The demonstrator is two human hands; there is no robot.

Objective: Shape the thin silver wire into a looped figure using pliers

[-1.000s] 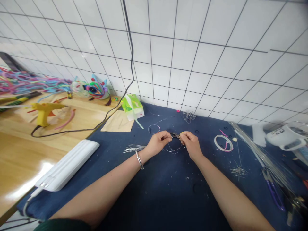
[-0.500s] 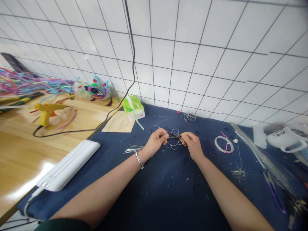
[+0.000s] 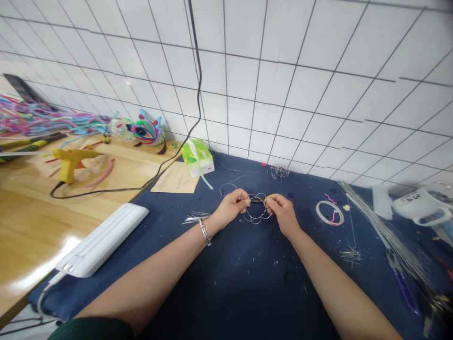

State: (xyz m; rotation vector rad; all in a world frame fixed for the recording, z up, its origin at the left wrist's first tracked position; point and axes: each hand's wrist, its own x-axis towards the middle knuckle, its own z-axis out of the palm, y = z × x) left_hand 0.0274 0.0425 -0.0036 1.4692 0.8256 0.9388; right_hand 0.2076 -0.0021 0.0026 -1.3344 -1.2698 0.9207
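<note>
Between my two hands is a thin wire frame (image 3: 255, 219), bent into a ring with several rounded loops like petals. My left hand (image 3: 233, 206) pinches its left side between thumb and fingers. The right side is pinched by my right hand (image 3: 281, 210). Behind the frame lies a dark tool, partly hidden, whose kind I cannot make out. A separate wire circle (image 3: 226, 184) rests on the blue cloth just beyond my left hand. Short cut wires (image 3: 194, 217) lie beside my left wrist.
A white power strip (image 3: 104, 240) and yellow glue gun (image 3: 69, 165) are at left. Near the wall stand a green tissue pack (image 3: 198, 158) and tangled wire (image 3: 279, 172). A tape roll (image 3: 330, 213), long wires (image 3: 375, 217), purple-handled scissors (image 3: 405, 290) and white mug (image 3: 424, 204) lie right.
The wire frame has turned and shifted slightly downward between my hands. The yellow part seen by my right fingers is now hidden. Both hands keep their pinch.
</note>
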